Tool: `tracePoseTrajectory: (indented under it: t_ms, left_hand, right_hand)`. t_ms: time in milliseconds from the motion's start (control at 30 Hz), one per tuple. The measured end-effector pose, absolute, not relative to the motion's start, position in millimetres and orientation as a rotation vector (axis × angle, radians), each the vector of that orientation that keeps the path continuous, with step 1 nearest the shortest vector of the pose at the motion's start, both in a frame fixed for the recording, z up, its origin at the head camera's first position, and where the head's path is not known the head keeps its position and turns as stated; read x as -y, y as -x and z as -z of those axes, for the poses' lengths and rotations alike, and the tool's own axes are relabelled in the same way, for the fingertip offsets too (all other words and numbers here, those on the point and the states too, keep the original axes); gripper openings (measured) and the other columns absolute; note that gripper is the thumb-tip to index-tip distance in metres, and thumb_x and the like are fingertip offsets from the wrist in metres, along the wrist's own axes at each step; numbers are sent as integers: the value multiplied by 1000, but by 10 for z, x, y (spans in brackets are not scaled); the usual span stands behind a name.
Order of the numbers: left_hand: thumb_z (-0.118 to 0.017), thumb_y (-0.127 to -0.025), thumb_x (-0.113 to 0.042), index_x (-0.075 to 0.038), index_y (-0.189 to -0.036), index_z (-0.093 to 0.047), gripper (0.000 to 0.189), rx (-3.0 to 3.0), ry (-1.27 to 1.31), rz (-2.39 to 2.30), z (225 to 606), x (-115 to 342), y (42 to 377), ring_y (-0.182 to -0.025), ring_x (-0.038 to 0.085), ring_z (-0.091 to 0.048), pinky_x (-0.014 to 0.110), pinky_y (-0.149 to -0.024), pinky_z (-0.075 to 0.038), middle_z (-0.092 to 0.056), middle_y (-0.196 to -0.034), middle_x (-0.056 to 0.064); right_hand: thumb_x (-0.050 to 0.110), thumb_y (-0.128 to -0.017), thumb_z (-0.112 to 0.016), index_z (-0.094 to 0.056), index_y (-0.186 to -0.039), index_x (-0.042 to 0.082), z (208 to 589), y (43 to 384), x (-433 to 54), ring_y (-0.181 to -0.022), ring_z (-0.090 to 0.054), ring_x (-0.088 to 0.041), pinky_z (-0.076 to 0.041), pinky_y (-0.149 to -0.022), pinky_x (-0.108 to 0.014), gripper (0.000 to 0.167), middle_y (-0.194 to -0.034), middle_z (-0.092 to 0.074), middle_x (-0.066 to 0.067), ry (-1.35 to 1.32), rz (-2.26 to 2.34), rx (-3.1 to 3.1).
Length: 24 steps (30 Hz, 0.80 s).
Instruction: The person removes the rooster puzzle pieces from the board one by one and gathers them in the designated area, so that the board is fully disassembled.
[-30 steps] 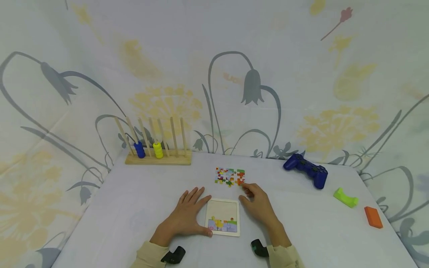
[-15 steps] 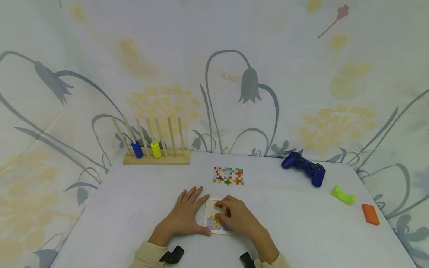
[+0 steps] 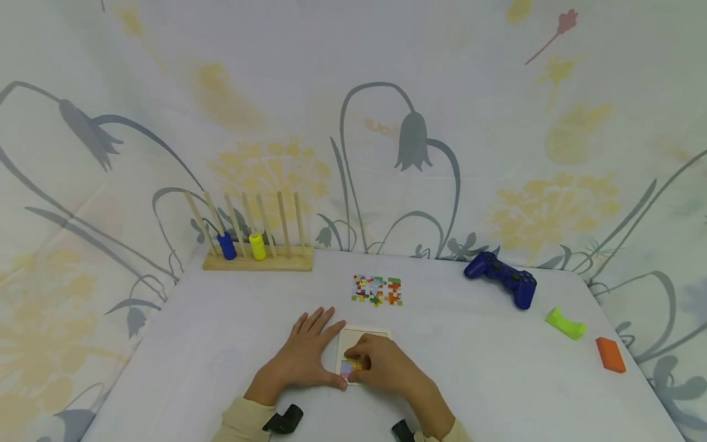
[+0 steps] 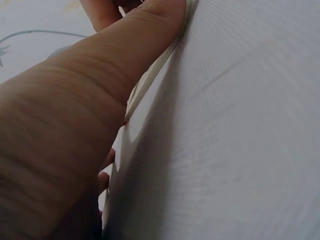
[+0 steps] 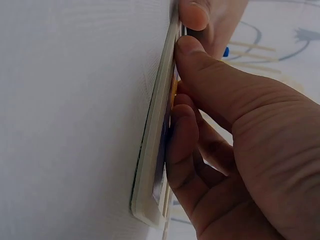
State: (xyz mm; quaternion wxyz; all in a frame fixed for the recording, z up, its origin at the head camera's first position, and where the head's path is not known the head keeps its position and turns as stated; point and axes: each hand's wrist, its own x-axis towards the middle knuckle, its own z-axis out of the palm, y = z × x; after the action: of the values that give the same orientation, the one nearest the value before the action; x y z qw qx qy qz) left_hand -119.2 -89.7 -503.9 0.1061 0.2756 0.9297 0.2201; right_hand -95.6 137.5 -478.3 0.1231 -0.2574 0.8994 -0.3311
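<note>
A small pale puzzle tray [image 3: 343,339] lies flat, with colourful pieces along its near side. My left hand [image 3: 301,362] lies spread at its left, index fingertip by the far corner and thumb at the near one. Over the tray, my right hand [image 3: 383,365] has curled fingers, with thumb and index apart around a yellow puzzle piece [image 3: 356,364]. In the right wrist view the right thumb [image 5: 192,47] is right at the tray's edge [image 5: 157,135]. I cannot tell whether that hand grips the piece. The right hand hides the tray's right part.
Several loose puzzle pieces [image 3: 377,290] lie behind the tray. At the back left stands a wooden peg rack [image 3: 259,264] with blue rings [image 3: 226,245] and yellow rings [image 3: 257,246]. To the right are a blue game controller [image 3: 501,277], a green arch block [image 3: 566,323] and an orange block [image 3: 610,355].
My right hand has moved from the loose pieces, left and nearer, over the tray, then slightly further left onto the pieces there. My left hand has stayed at the tray's left side.
</note>
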Motion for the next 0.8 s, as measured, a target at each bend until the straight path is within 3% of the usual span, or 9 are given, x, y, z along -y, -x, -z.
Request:
tracePoseTrajectory:
  t_ms: [433, 800]
  left_hand:
    - [-82, -64, -74, -20, -158, -39, 117, -2739, -818, -666, 5000, 882, 1179, -158, 38, -17, 64, -125, -13, -22, -170, 12]
    - [-84, -63, -73, -20, -158, -40, 117, -2743, -814, -687, 5002, 887, 1171, -157, 39, -18, 64, -125, -13, -24, -170, 13]
  right_hand:
    - [21, -79, -89, -74, -105, 13, 4761, 937, -1327, -72, -48, 4, -45, -66, -17, 31, -92, -64, 9, 749, 889, -2686]
    - [15, -79, -88, -72, -103, 9, 4724, 939, -1333, -71, -51, 5, -49, -67, -17, 29, -84, -65, 8, 693, 1013, -2614]
